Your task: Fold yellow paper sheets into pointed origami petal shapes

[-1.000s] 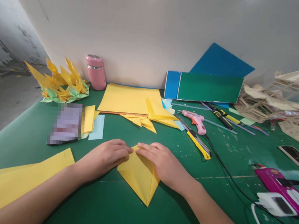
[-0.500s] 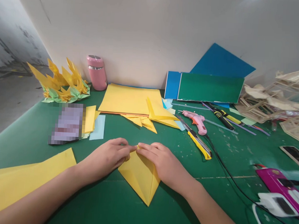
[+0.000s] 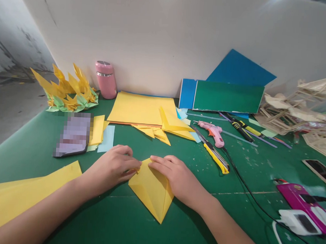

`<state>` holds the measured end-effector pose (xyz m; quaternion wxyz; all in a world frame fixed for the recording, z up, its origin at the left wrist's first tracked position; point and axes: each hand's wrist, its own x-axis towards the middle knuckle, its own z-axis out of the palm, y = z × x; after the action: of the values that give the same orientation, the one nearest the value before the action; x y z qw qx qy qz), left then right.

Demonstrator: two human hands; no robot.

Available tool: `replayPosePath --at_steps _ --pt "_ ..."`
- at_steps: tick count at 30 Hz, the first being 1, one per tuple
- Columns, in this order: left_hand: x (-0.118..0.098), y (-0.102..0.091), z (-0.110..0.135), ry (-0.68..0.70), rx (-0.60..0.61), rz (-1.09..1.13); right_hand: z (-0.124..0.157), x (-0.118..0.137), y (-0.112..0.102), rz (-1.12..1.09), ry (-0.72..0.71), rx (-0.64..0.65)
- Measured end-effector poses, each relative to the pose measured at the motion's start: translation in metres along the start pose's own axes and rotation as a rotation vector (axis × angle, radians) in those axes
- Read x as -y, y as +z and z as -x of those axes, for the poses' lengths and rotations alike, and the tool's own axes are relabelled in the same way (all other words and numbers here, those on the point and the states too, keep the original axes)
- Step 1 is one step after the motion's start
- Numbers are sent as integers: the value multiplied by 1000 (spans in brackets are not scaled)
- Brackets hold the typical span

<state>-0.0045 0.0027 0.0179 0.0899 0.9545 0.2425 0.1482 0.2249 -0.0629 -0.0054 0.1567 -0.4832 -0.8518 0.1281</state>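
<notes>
A kite-shaped piece of folded yellow paper (image 3: 151,190) lies flat on the green table, its sharp point toward me and creases running down to it. My left hand (image 3: 118,165) is at its upper left edge, thumb and fingers pinched together on the paper's side. Resting on the upper right part is my right hand (image 3: 173,173), its fingers stretched out and lying flat near the top corner. The right thumb is hidden from view.
A larger yellow sheet (image 3: 36,192) lies left. Behind are a phone (image 3: 76,134), stacked yellow paper (image 3: 139,108), a pink flask (image 3: 106,80) and paper flowers (image 3: 69,88). Rightward lie a utility knife (image 3: 216,158), a pink glue gun (image 3: 213,132) with its cord, and a magenta device (image 3: 292,196).
My left hand has shifted left and slightly up, away from the paper's top corner to its left edge. The right hand has stayed nearly in place on the paper.
</notes>
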Motion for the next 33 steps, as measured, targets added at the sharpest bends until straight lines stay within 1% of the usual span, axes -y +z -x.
replayPosePath --at_steps 5,7,11,13,16,20,25,29,33 --pt "4 -7 4 47 -22 -45 0 0 -1 -17 11 7" --pt "3 -8 4 50 -56 -56 0 0 -1 -16 10 7" --pt "-1 0 3 3 -163 -58 -1 0 0 1 -1 2" --pt "-2 6 3 -37 -184 -51 -1 -1 1 9 -10 -5" --pt "-2 13 3 -60 -163 -48 0 -1 2 16 -20 -12" --pt "0 15 3 -50 -115 -42 0 -1 3 35 -21 -13" --pt "-2 13 5 -160 -98 -74 0 -3 4 65 -31 -26" --pt "-3 15 5 -252 -118 -122 2 -5 7 51 -40 -61" --pt "-5 20 4 -303 -126 -11 5 -8 12 -17 -26 -142"
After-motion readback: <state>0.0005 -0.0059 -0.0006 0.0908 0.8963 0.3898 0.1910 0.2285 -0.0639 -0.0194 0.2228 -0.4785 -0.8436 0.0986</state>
